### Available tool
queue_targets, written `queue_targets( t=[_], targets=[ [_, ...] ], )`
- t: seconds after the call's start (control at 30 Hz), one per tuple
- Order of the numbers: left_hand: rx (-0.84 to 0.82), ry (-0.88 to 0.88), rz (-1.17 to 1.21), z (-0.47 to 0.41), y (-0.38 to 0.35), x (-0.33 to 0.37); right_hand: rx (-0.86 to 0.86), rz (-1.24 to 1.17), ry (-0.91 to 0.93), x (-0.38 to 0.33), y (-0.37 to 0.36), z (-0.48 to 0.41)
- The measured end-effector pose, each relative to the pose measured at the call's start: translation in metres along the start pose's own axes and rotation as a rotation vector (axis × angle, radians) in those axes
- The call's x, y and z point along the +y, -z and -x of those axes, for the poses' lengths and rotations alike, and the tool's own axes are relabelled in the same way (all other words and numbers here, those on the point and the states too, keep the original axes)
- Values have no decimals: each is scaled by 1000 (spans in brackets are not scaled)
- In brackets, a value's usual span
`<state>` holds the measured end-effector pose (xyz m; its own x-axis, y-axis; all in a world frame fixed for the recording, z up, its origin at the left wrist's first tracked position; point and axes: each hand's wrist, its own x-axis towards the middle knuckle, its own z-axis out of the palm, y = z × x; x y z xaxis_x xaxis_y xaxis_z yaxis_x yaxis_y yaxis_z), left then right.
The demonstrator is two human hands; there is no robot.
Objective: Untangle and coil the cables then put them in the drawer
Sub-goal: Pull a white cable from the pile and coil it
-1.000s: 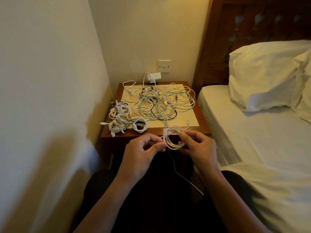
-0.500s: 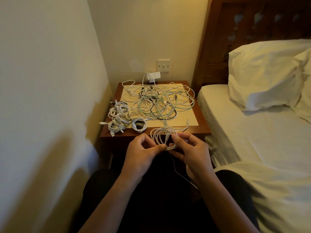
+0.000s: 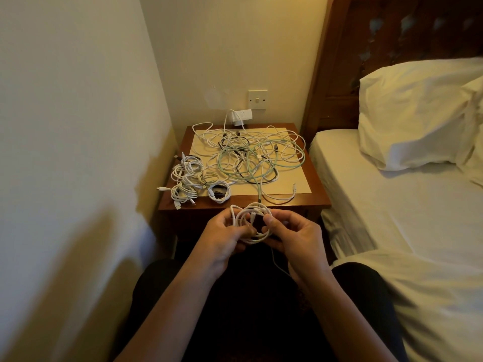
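Stage: mid-coiling | our left hand (image 3: 222, 236) and right hand (image 3: 295, 237) both grip the white cable (image 3: 251, 222) loops, just in front of the nightstand (image 3: 317, 195) | coiled bundles (image 3: 189, 181) on its left side | tangle (image 3: 257, 158) on top undone | drawer unseen

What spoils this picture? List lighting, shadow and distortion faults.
Head view: dim, warm yellow light; broad soft shadow on the left wall; lap below the left hand and right hand nearly black; wide-angle lens slants the headboard edge; the white cable coil reads clearly.
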<state>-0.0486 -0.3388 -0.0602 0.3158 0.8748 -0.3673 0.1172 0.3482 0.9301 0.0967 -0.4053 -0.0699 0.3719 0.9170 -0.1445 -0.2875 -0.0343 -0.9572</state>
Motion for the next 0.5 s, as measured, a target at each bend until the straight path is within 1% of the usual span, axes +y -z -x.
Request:
queue_targets(
  t=[0.1,0.2,0.27,0.37,0.5],
  targets=[
    [-10,23,19,0,-1,-1,-35,25,-2,-1,0,1],
    [-24,-15,52,3,-2,-2,-74,27,0,-2,2,0],
    [-56,-41,88,5,0,-3,-71,56,13,-4,4,-2],
    [-111,-8,161,7,7,-2,-46,88,26,-4,9,-7],
    [-96,-62,107,5,16,3,-77,184,62,-6,15,-13]
  ],
)
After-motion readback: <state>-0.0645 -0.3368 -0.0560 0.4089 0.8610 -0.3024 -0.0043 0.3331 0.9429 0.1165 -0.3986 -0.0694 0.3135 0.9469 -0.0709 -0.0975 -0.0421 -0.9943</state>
